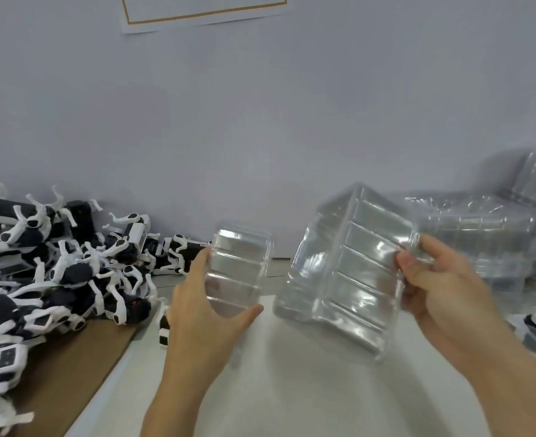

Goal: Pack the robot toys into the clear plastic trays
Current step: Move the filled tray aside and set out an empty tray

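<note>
Meanwhile, we hold both trays above the desk [291,389]: left hand [203,313] grips the smaller clear tray [238,266], right hand [443,288] pinches the larger tray [345,279], tilted. Robot toys [71,269] lie heaped leftward, nearer our left hand.

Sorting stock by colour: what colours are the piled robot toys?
Black and white robot toys, seen clearly in the head view.
</note>
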Demonstrator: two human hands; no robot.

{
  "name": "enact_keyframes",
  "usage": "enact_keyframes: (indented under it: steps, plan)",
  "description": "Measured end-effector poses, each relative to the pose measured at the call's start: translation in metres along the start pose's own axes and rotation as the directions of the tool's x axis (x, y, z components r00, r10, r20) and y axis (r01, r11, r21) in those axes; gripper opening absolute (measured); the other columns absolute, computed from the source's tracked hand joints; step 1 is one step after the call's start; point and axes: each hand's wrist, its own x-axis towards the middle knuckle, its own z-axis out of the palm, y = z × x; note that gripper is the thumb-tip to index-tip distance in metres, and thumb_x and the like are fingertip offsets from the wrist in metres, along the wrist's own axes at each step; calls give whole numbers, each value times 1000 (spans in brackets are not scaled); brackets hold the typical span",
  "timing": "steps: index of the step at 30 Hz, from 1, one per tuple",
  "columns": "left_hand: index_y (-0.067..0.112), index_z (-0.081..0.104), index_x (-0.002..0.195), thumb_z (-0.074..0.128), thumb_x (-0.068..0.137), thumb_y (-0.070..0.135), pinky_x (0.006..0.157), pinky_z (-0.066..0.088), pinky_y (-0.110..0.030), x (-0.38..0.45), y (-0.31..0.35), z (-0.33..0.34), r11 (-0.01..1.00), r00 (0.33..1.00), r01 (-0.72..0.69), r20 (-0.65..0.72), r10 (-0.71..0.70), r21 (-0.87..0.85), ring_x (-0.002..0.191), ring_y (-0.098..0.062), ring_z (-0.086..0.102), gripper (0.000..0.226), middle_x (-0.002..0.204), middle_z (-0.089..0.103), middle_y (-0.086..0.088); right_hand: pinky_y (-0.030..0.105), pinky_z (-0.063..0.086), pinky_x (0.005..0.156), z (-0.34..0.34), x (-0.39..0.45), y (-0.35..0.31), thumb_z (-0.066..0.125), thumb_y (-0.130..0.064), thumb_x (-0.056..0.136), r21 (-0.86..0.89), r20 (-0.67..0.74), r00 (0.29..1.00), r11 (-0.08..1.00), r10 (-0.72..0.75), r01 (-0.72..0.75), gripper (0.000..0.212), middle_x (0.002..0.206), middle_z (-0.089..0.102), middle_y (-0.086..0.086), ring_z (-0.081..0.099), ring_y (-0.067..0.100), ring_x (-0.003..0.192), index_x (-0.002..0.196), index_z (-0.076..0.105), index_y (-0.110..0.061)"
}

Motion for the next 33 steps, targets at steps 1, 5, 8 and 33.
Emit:
enact_keyframes:
  steps: [1, 5, 8, 33]
  plan:
    - [57, 25, 141, 93, 58, 38, 95, 41, -37, 0, 0, 4, 999, 1000, -8, 2, 8, 39, 108, -7, 46, 109, 112, 54, 16, 31, 50, 59, -2, -2, -10, 50, -1, 97, -57, 35, 998, 997, -53, 55, 38, 68, 64, 1, 59, 19, 62, 77, 72, -24]
    - [61, 6, 146, 84, 77, 21, 113, 24, -40, -7, -9, 18, 955, 982, -109, 176, 61, 276, 126, -16, 33, 111, 133, 45, 15, 47, 47, 63, -8, -11, -41, 55, -13, 98, -316, 106, 962, 908, -252, 273, 15, 85, 59, 37, 52, 38, 62, 97, 68, -21]
    - [55, 18, 138, 73, 85, 3, 112, 15, -24, -11, -17, 29, 931, 947, -233, 282, 152, 281, 137, -17, 30, 93, 137, 39, 11, 50, 47, 53, -9, -13, -48, 56, -27, 94, -477, 97, 930, 804, -355, 356, 13, 81, 62, 31, 56, 50, 66, 102, 65, -25]
    - [26, 70, 90, 50, 97, -1, 73, 51, -27, -7, 17, 29, 962, 996, 10, 85, 14, -272, 83, -9, 69, 34, 83, 73, 11, 29, 33, 50, 16, -4, -8, 56, -9, 98, -352, 41, 963, 898, -267, 264, 18, 65, 49, 21, 37, 20, 54, 82, 60, -16]
